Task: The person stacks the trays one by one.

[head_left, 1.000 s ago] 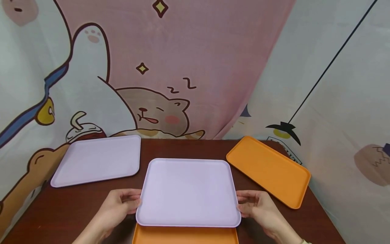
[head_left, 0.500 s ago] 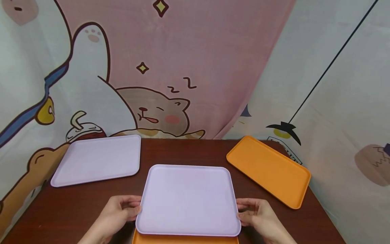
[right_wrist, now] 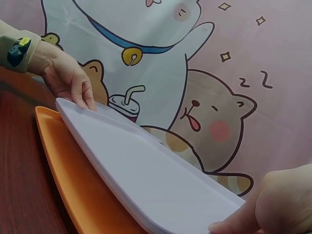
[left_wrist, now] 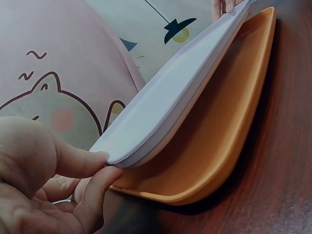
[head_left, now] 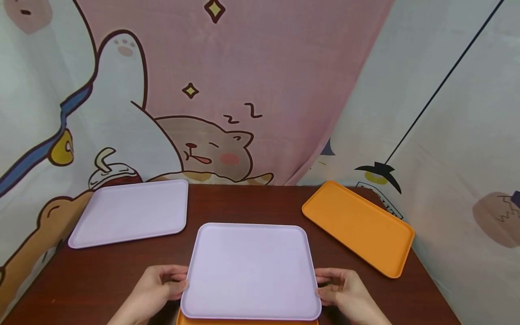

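Both hands hold a lilac rectangular tray [head_left: 249,271] with rounded corners by its short sides. My left hand [head_left: 158,289] pinches the left edge; in the left wrist view its thumb [left_wrist: 83,161] lies on the rim with fingers beneath. At the opposite edge, my right hand [head_left: 345,291] grips the rim between thumb and fingers. Underneath lies an orange tray [left_wrist: 229,131] on the table, mostly hidden from the head view apart from a thin strip along the front. Both wrist views show a gap between the tilted lilac tray and the orange one.
A second lilac tray [head_left: 134,214] lies at the back left of the dark brown table [head_left: 243,198]. Another orange tray [head_left: 359,230] sits slanted at the back right. A cartoon-printed cloth [head_left: 260,90] hangs behind the table.
The held lilac tray and both hands have moved down in the head view, toward the near side, covering more of the orange tray beneath. The two back trays have stayed put.
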